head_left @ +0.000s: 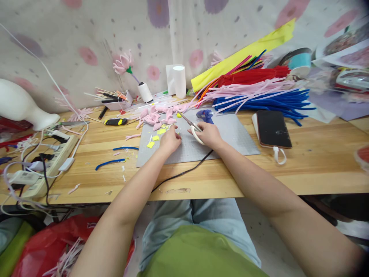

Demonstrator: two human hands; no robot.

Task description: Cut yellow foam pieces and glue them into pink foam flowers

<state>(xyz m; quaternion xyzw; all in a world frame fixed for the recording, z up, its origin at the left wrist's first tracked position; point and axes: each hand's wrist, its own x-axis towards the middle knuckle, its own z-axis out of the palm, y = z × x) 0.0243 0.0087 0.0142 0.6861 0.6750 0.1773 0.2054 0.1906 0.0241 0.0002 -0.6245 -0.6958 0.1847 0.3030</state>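
Observation:
Over the grey cutting mat [236,142], my right hand [210,134] grips a pair of scissors [197,135] by its white handles, the blades pointing up and left. Close by on the left, my left hand [171,141] has its fingers drawn together in a pinch; what they hold is too small to make out. Several small yellow squares [156,137] lie beside and beneath that hand. A small yellow piece [179,115] shows by the scissor tips. Pink fuzzy petals [152,116] are heaped past my left hand. Behind the scissors sits a blue glue gun [205,114].
Pink pipe cleaners [248,91], red ones [253,76] and blue ones [268,103] are bundled at back right. A black phone-like device [273,129] lies right of the mat. A power strip [52,169] with cables stands left. A black cable [184,176] crosses the front.

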